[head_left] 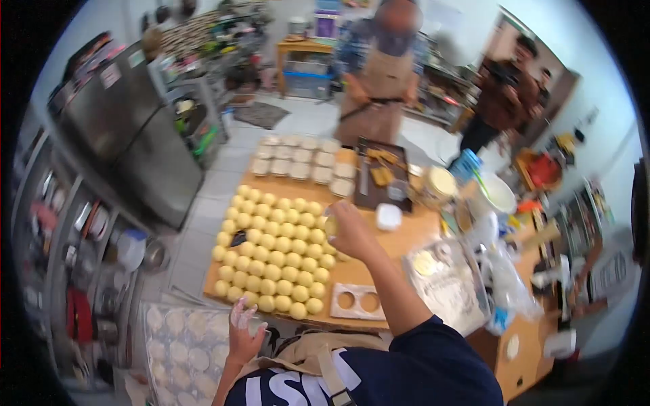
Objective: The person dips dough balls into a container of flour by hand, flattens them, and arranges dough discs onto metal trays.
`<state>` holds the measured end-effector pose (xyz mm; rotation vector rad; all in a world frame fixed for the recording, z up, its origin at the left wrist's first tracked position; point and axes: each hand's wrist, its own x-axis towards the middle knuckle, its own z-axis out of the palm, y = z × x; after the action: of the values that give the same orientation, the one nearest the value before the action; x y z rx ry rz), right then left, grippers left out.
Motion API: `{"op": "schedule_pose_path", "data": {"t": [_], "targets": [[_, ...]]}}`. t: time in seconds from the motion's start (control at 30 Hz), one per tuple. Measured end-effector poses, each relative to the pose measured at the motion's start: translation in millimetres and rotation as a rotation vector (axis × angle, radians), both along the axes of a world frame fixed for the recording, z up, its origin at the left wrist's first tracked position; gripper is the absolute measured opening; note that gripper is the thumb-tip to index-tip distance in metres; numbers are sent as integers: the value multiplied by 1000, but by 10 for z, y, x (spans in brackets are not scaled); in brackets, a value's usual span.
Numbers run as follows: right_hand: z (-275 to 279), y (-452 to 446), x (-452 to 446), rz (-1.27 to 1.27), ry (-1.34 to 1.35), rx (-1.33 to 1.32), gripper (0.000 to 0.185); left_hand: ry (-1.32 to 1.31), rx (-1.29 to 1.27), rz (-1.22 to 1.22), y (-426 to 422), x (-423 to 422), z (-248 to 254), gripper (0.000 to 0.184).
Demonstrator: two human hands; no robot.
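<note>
Many round yellow dough balls [276,258] stand in close rows on the wooden table [416,228]. My right hand [349,227] is at the right edge of these rows, its fingers closed round a yellow dough ball [331,227]. Low on the left, by the table's front edge, my left hand [245,328] is raised with its fingers apart and whitish powder on them; it holds nothing. A pale board with two round holes [357,302] lies in front of me, right of the balls.
A floury tray [447,287] lies right of my right arm. Behind the balls are whitish blocks [301,157] and a dark tray [382,193]. A tray of flattened dough rounds [186,352] is at lower left. A person in an apron [376,81] stands across the table.
</note>
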<state>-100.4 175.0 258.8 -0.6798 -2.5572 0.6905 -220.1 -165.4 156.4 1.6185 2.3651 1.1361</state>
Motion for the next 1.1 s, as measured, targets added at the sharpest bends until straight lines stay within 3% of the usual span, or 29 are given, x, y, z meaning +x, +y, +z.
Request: {"op": "schedule_pose_path", "data": {"t": [0.07,0.17,0.3,0.37,0.5,0.57,0.67,0.7,0.8,0.93,1.1], "targets": [[-46,176,691,-194,39,95,47,25,58,-115,305,51,30,45],[-231,313,1655,-439,-50,27,50,21,14,-265,735,207,115,46],[-811,217,2681,-718,-271,-42,55,24,46,-456,1267,510,203,47],[-1046,129,3035,-754,-424,-197,57,17,17,-518,1483,726,300,48],[-1687,-109,3543,-578,-524,-332,57,2,43,-658,1810,1093,196,50],[-1698,-215,3654,-496,-540,-276,59,11,36,-712,1918,1255,203,51],[-1557,-257,3951,-614,-307,-195,71,6,27,-765,1979,1414,130,52],[-1604,-242,4091,-658,-395,-305,84,6,30,-778,2004,1449,109,53],[-1339,-385,4017,-738,-738,-511,87,0,-5,-791,2043,1554,94,53],[-1894,-473,4014,-807,-595,-354,67,-4,-22,-778,2090,1669,186,52],[-1906,-145,4206,-675,-268,-569,49,25,-75,-764,2099,1773,207,50]]}}
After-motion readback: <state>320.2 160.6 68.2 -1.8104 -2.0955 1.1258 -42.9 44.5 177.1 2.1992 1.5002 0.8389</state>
